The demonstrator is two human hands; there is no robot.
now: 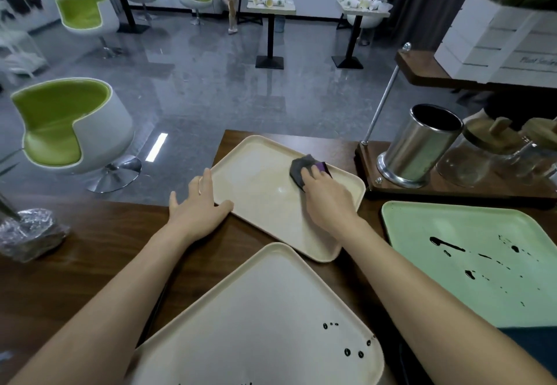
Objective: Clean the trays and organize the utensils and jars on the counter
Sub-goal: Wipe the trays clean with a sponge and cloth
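Observation:
A beige tray lies at the far middle of the wooden counter. My right hand presses a grey and purple cloth onto its far right part. My left hand rests flat against the tray's left rim, fingers spread. A second beige tray with a few black spots sits nearest me. A mint green tray with black splatters lies at the right. A steel utensil holder and glass jars with wooden lids stand on a wooden rack at the far right.
A foil-wrapped plant pot stands at the counter's left edge. A white box sits on the upper shelf at right. Beyond the counter are green and white chairs, small tables with paper cups, and a person in the far background.

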